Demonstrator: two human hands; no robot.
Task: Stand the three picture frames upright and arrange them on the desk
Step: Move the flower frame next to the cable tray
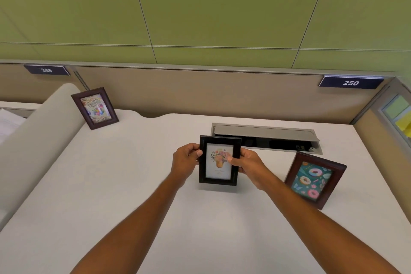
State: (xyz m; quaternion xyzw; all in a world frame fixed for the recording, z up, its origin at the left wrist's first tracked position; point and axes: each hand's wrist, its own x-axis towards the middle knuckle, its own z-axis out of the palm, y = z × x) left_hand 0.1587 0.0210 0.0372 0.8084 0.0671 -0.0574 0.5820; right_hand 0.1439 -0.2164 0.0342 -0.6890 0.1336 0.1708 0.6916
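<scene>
A black picture frame point(219, 181) with a flower-pot print stands upright at the middle of the white desk point(115, 184). My left hand point(185, 161) grips its left edge and my right hand point(249, 165) grips its right edge, thumbs on the front. A purple-brown frame point(95, 108) with a birthday card stands upright at the desk's back left, next to the side partition. A dark red-brown frame point(315, 179) with a doughnut print stands upright and tilted back at the right.
An open grey cable hatch point(266, 138) is set into the desk just behind the black frame. Beige partition walls with number plates 249 point(46, 70) and 250 point(351, 83) close off the back. A rounded divider point(37, 140) borders the left, sticky notes point(400, 115) hang at right.
</scene>
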